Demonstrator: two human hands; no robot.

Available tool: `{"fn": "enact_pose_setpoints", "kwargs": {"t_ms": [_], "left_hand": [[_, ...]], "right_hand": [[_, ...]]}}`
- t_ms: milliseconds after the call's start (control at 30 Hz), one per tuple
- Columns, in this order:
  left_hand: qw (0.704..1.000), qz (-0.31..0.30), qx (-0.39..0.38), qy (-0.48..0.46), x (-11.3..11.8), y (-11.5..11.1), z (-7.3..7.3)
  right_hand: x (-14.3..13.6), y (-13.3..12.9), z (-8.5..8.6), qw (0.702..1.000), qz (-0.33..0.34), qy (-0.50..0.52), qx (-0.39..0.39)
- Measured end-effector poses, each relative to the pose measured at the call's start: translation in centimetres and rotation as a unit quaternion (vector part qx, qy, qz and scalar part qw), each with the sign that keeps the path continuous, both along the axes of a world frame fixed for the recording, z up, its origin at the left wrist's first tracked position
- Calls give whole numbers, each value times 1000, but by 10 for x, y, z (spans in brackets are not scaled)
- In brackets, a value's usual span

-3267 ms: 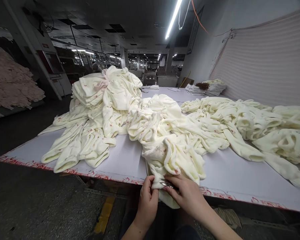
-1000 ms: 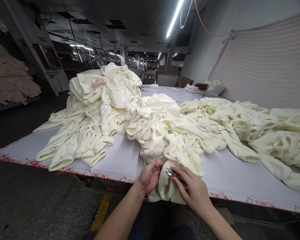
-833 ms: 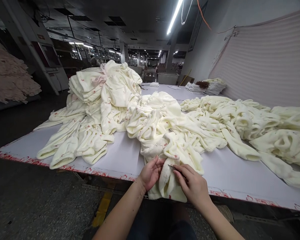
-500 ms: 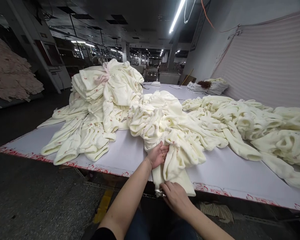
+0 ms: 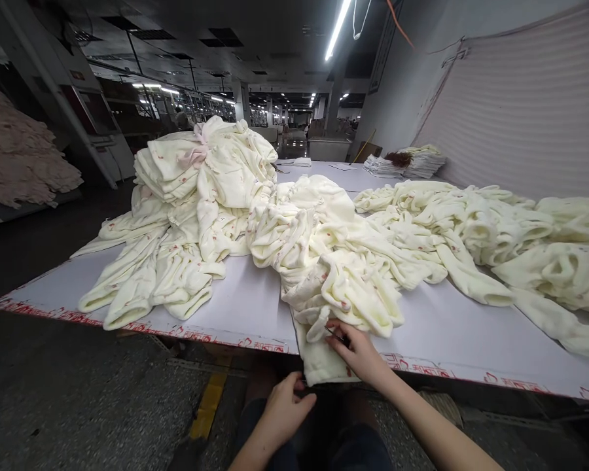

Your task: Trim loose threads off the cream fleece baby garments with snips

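Pale yellow fleecy garments with small printed spots lie bunched in a middle heap (image 5: pixel 314 229), one part hanging over the table's front edge. At that hanging part (image 5: pixel 324 363), my left hand (image 5: pixel 287 399) is closed by its lower left corner, thumb apart; what its fingertips hold is too small to name. My right hand (image 5: pixel 356 350) is closed on a small dark tool, perhaps thread snips, its tip against a folded bit of the cloth.
On the white table (image 5: pixel 255 294) a tall pile of garments (image 5: pixel 177 170) stands left, and more garments (image 5: pixel 481 229) spread right. White stacks (image 5: pixel 417 163) lie at the back right. A pink heap (image 5: pixel 24 150) is far left. The table edge carries red-printed tape.
My left hand has moved down from the garment's folds to its lower left corner. My right hand has moved up and right from the lower edge. The view has shifted slightly.
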State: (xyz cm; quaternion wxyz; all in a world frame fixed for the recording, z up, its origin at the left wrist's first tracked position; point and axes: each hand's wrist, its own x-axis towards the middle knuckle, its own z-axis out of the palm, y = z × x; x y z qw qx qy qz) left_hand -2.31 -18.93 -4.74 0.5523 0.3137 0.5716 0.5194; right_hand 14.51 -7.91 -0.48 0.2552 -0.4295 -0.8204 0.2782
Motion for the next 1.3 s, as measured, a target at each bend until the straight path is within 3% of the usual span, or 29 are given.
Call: {"fn": "enact_pose_setpoints", "kwargs": {"t_ms": [67,133,300,400,800,1133,1300], "left_hand": [[1000,-15,3,-14,14,0,-10],[999,-19,18,-35,23,6,-11],[990,-57,72,-108,23,12,15],[981,-67,108,-144,20,12,27],[988,-61,116,-80,8,14,26],[986,-81,136,-53,4,17,28],[985,4,163,-61,11,20,30]], "right_hand": [[-1,-3,5,1000,2,-10,-5],[2,-10,12,1000,3,-25,-9],[17,-41,35,996,38,-77,-3],[16,-50,40,992,27,-120,20],[6,-38,36,995,10,-90,-33],[7,-36,29,997,-8,-78,-25],[5,-41,17,997,0,-72,41]]}}
